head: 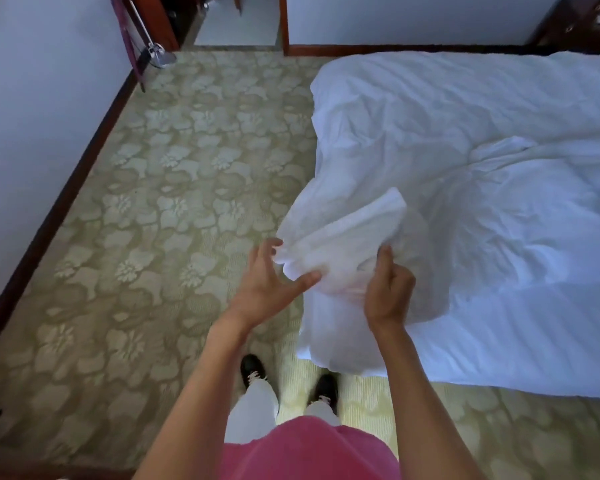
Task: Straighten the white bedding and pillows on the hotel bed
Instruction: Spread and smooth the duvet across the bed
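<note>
A rumpled white duvet (465, 174) covers the bed on the right of the head view. Its near left corner (340, 237) is lifted off the bed and bunched up. My left hand (271, 282) touches that corner from the left, with the thumb under the cloth and the fingers spread beside it. On the corner's right side my right hand (390, 289) is closed around the fabric. A thicker white fold sticks up from the raised corner. No pillows are in view.
Green floral carpet (153, 209) fills the floor to the left of the bed. White walls with dark wooden skirting stand left and behind. A doorway with a wooden frame (284, 26) is at the top. My feet stand at the bed's corner.
</note>
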